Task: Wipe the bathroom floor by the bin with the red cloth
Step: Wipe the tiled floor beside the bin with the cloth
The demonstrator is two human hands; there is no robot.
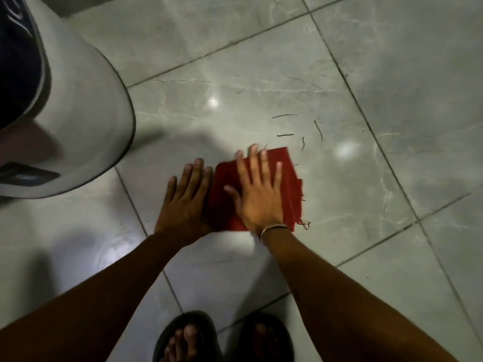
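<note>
The red cloth (290, 176) lies folded flat on the grey tiled floor (261, 74), its frayed threads trailing at the right edge. My right hand (257, 190) presses flat on top of the cloth with fingers spread. My left hand (187, 198) rests palm down on the tile just left of the cloth, its fingers touching the cloth's left edge. The white bin (86, 121) with a dark liner stands at the upper left, about a hand's width from my left hand.
Several dark hairs or threads (286, 135) lie on the tile just beyond the cloth. My feet in dark sandals (193, 338) stand at the bottom edge. Bright light reflections glare on the glossy tiles.
</note>
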